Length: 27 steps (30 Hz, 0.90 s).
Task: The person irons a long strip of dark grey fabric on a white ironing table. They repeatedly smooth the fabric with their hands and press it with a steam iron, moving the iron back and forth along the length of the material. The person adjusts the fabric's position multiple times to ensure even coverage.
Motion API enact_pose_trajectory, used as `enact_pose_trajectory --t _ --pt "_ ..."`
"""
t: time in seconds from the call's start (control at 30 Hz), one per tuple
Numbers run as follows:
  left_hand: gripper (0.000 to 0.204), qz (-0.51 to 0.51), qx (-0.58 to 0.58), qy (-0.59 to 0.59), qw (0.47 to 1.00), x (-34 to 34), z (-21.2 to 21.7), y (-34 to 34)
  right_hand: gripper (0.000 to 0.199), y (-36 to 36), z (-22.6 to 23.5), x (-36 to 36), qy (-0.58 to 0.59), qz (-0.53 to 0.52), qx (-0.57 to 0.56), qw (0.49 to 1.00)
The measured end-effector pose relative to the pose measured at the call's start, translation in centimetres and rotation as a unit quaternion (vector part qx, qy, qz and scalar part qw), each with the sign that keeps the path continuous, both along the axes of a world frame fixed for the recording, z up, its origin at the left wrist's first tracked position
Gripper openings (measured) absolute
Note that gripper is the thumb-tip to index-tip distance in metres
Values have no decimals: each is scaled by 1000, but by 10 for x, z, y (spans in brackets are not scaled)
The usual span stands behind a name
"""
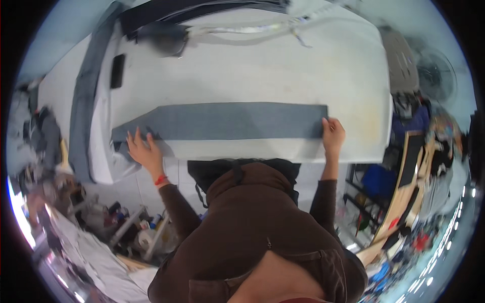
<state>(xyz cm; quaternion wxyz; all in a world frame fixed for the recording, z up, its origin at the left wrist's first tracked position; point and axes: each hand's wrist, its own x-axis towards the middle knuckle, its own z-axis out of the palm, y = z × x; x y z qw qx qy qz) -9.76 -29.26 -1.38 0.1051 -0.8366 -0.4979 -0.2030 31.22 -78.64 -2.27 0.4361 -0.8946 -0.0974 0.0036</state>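
Note:
A long grey strip of fabric [227,121] lies flat across a white padded table [262,70]. My left hand [144,149] rests with fingers spread on the strip's left end, near the table's front corner. My right hand [332,134] presses on the strip's right end, fingers curled at its short edge. I wear brown sleeves and a red band on the left wrist.
More grey cloth [86,96] hangs down the table's left side. A small black object [117,70] and a dark bundle [161,38] lie at the far left. A fan [434,76] stands at right; clutter [126,227] covers the floor at lower left.

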Motion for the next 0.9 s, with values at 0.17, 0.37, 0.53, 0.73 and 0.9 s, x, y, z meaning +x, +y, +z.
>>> enact_pose_trajectory --t 0.17,0.37,0.53,0.73,0.9 --pt "52 209 -261 -589 735 -87 -42 36 27 -47 -32 14 124 -14 -30 992" --pt "78 215 -394 -564 693 -53 20 97 23 -34 -11 40 260 36 62 963" --pt "58 197 -457 -227 837 -70 35 149 20 -31 -19 25 232 -13 122 965" --pt "21 31 60 -81 994 -82 171 127 18 -37 -17 25 240 -10 141 960" --pt "34 127 205 227 944 -162 154 159 20 -43 -32 30 226 4 151 962"
